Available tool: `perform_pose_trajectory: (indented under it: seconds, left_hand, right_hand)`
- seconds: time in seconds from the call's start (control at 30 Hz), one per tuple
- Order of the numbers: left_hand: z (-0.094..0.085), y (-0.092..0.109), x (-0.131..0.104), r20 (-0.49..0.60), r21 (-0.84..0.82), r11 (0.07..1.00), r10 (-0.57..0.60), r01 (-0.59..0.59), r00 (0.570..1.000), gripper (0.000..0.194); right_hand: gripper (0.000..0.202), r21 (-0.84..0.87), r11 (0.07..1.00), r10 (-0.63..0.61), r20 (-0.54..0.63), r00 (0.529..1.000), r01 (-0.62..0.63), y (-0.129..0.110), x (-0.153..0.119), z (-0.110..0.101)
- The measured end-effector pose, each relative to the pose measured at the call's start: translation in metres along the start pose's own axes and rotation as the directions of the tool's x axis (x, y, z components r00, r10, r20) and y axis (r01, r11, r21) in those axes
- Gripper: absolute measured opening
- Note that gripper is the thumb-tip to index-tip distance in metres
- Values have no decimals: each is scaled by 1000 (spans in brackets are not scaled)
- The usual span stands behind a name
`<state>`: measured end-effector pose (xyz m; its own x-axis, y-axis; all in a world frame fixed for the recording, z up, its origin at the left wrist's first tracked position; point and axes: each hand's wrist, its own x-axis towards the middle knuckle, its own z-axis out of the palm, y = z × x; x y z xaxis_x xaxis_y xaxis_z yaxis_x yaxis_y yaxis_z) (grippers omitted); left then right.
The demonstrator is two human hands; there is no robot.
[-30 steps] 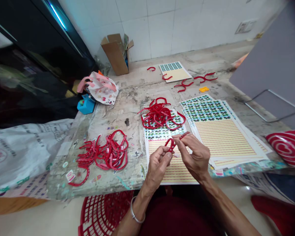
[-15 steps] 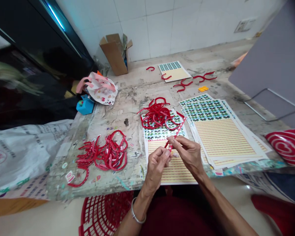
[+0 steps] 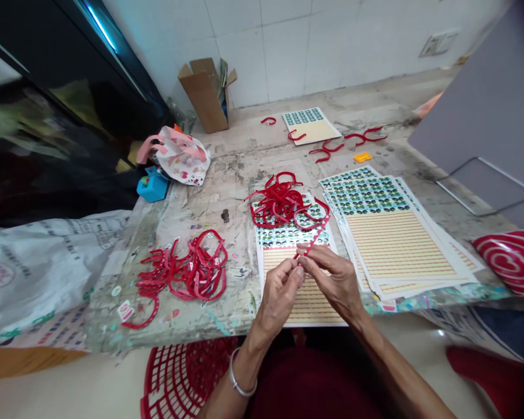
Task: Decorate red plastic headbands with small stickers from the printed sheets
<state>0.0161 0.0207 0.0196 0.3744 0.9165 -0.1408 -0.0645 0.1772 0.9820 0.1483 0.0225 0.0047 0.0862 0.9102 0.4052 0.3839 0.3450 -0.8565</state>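
Note:
My left hand (image 3: 282, 289) pinches the near end of a red strip, above a printed sheet (image 3: 314, 311) at the table's front edge. Close against it, my right hand (image 3: 334, 278) is closed on the same red strip (image 3: 318, 237), which has pale marks along it and runs up to the right. A tangled pile of red bands (image 3: 279, 201) lies on the top part of the sheet, just beyond my hands. Another pile of red bands (image 3: 196, 267) is on the table to the left. The strip's lower end is hidden by my fingers.
Stacked printed sheets (image 3: 397, 244) lie at right, by a red swirl-patterned packet (image 3: 513, 259). Farther back are a smaller sheet (image 3: 318, 132), loose red bands, a yellow item (image 3: 362, 157) and a cardboard box (image 3: 205, 102). A blue box (image 3: 152, 187) and bag (image 3: 186, 160) stand left.
My fingertips have drawn together on the strip. The strip's far part now bends round in a curve near the pile, where it was straighter before.

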Motion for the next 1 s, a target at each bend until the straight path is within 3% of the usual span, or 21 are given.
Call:
perform_pose_trajectory:
  seconds: [0.37, 0.53, 0.67, 0.8, 1.0]
  left_hand:
    - [0, -7, -1, -37, -5, 1000, 22, -22, 999, 21]
    - [-1, -4, -4, -63, 78, 997, 30, -25, 998, 23]
    - [-2, 1, -6, -51, 63, 997, 44, -41, 998, 24]
    - [-4, 6, -9, 2, 72, 996, 51, -51, 999, 24]
    - [-9, 2, -8, 58, 85, 991, 98, -103, 993, 21]
  right_hand:
    - [28, -94, 989, -115, 1, 993, 114, 5, -5, 4]
    - [45, -26, 1000, 12, -19, 1000, -13, 5, -6, 0]
    - [41, 175, 971, 149, 78, 986, -161, 1, -4, -3]
    - [48, 335, 878, 291, 194, 937, -342, 0, 0, -6]
    - [45, 342, 860, 269, 328, 906, -379, 5, 6, -13]
